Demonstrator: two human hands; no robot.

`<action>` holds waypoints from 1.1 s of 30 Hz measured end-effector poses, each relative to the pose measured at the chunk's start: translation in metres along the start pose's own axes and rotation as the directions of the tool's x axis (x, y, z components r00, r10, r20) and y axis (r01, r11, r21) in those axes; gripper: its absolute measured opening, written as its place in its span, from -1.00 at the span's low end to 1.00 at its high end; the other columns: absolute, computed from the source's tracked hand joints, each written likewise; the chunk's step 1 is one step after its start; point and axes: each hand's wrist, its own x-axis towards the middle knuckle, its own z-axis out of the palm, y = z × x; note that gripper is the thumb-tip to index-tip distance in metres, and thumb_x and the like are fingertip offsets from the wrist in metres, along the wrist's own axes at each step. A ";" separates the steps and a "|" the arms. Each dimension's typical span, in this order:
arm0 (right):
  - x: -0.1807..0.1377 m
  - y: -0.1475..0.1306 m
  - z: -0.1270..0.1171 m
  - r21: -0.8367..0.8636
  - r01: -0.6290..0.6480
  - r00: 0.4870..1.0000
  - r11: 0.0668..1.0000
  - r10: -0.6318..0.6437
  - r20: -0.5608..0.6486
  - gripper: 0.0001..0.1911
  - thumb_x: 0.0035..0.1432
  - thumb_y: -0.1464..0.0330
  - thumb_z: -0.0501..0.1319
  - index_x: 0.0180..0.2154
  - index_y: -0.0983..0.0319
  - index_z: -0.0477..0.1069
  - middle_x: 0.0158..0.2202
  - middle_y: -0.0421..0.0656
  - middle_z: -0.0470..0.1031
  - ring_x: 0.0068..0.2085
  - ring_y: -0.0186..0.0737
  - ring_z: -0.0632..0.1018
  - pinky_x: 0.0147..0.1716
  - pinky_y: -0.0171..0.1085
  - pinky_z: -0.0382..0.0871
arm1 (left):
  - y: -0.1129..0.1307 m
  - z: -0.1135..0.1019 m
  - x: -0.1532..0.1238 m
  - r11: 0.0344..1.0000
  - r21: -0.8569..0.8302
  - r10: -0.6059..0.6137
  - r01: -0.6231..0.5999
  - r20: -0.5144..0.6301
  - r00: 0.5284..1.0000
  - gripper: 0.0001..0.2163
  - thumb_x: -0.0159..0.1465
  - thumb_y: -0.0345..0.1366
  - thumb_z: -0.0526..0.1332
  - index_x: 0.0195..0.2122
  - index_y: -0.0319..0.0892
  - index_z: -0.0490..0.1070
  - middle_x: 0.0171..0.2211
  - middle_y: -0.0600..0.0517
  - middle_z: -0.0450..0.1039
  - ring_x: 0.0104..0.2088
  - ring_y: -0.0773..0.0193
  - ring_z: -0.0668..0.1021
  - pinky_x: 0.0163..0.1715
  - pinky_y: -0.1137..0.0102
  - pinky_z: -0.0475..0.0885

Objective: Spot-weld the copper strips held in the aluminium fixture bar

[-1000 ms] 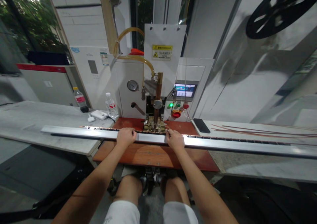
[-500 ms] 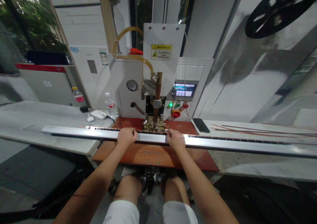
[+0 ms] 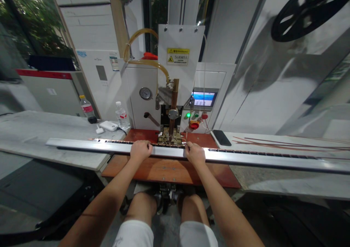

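Note:
A long silver metal bar (image 3: 169,151) lies across the reddish-brown work plate, with a row of dark slots and a thin copper-coloured strip along its far edge. My left hand (image 3: 141,150) is closed over the bar left of the middle. My right hand (image 3: 195,153) grips it right of the middle, fingers at the far edge. Between the hands, the copper electrode (image 3: 172,126) of a spot welding machine (image 3: 179,72) points down at the bar's far edge. I cannot tell whether its tip touches. My fingertips are partly hidden.
A green light (image 3: 188,115) glows beside a red knob (image 3: 194,125) below a lit screen (image 3: 204,98). Loose copper strips (image 3: 262,142) and a phone (image 3: 222,137) lie on the right. Two bottles, a cola bottle (image 3: 86,108) and a water bottle (image 3: 121,116), stand left near a white charger (image 3: 109,126).
Both hands have shifted very slightly to the right. The picture on the machine's screen has changed; the electrode looks about the same.

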 end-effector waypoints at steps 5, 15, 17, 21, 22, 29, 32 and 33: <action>0.000 0.001 0.000 0.002 0.001 1.000 1.000 -0.001 0.002 -0.61 0.28 0.21 -0.06 -0.31 0.23 0.49 -0.48 -0.13 0.44 -0.47 -0.34 0.36 -0.48 -0.32 -0.07 | 0.002 -0.001 0.000 1.000 0.000 -0.003 0.003 0.010 1.000 -0.65 0.21 -0.22 -0.04 -0.26 -0.14 0.55 -0.31 -0.08 0.56 -0.28 0.16 0.53 -0.22 0.33 0.33; 0.001 0.000 -0.006 -0.001 -0.003 0.999 1.000 0.003 0.033 -0.62 0.28 0.21 -0.05 -0.33 0.22 0.48 -0.47 -0.13 0.45 -0.47 -0.34 0.35 -0.48 -0.32 -0.09 | 0.003 0.000 0.000 1.000 0.005 -0.002 0.002 0.008 1.000 -0.65 0.21 -0.21 -0.04 -0.27 -0.15 0.55 -0.33 -0.08 0.56 -0.28 0.15 0.53 -0.23 0.32 0.33; 0.001 0.000 -0.007 0.005 -0.003 0.999 1.000 0.002 0.033 -0.62 0.27 0.21 -0.04 -0.34 0.22 0.48 -0.47 -0.13 0.45 -0.47 -0.35 0.35 -0.48 -0.32 -0.08 | 0.002 0.001 0.001 1.000 0.008 0.008 -0.008 -0.001 1.000 -0.65 0.21 -0.22 -0.04 -0.27 -0.15 0.55 -0.34 -0.08 0.55 -0.29 0.14 0.53 -0.24 0.32 0.33; 0.001 0.001 -0.007 0.006 -0.008 0.999 1.000 0.008 0.032 -0.63 0.27 0.22 -0.04 -0.33 0.22 0.48 -0.46 -0.13 0.45 -0.46 -0.35 0.36 -0.47 -0.32 -0.07 | 0.003 0.002 0.001 1.000 0.019 0.002 -0.002 -0.009 1.000 -0.65 0.21 -0.21 -0.03 -0.27 -0.15 0.55 -0.35 -0.08 0.55 -0.29 0.15 0.53 -0.24 0.33 0.33; 0.001 0.001 -0.006 0.005 -0.007 0.999 1.000 0.007 0.031 -0.63 0.27 0.22 -0.04 -0.32 0.22 0.49 -0.46 -0.13 0.45 -0.46 -0.34 0.36 -0.47 -0.32 -0.06 | 0.003 0.002 0.001 1.000 0.022 0.002 -0.002 -0.009 1.000 -0.65 0.21 -0.21 -0.03 -0.28 -0.14 0.55 -0.35 -0.08 0.55 -0.30 0.15 0.53 -0.25 0.33 0.33; 0.001 0.003 -0.006 0.003 -0.004 0.999 1.000 0.004 0.034 -0.66 0.26 0.23 -0.02 -0.30 0.22 0.48 -0.45 -0.13 0.46 -0.45 -0.34 0.38 -0.47 -0.32 -0.06 | 0.004 0.003 0.001 1.000 0.001 -0.003 0.003 0.012 1.000 -0.64 0.22 -0.21 -0.04 -0.26 -0.15 0.55 -0.32 -0.09 0.56 -0.29 0.14 0.53 -0.22 0.31 0.32; 0.001 0.003 -0.007 0.000 -0.004 1.000 1.000 0.004 0.029 -0.65 0.26 0.23 -0.02 -0.31 0.22 0.48 -0.46 -0.13 0.45 -0.45 -0.34 0.37 -0.47 -0.31 -0.06 | 0.005 0.003 0.001 1.000 -0.022 -0.012 0.013 0.024 1.000 -0.64 0.22 -0.22 -0.04 -0.25 -0.15 0.55 -0.29 -0.09 0.56 -0.26 0.15 0.53 -0.20 0.31 0.31; 0.000 0.004 -0.007 0.000 -0.003 1.000 1.000 0.003 0.030 -0.65 0.26 0.23 -0.02 -0.31 0.22 0.48 -0.46 -0.13 0.45 -0.45 -0.34 0.37 -0.46 -0.31 -0.05 | 0.005 0.002 0.001 1.000 -0.025 -0.015 0.015 0.025 1.000 -0.64 0.22 -0.22 -0.04 -0.25 -0.15 0.55 -0.29 -0.10 0.56 -0.26 0.15 0.53 -0.19 0.31 0.31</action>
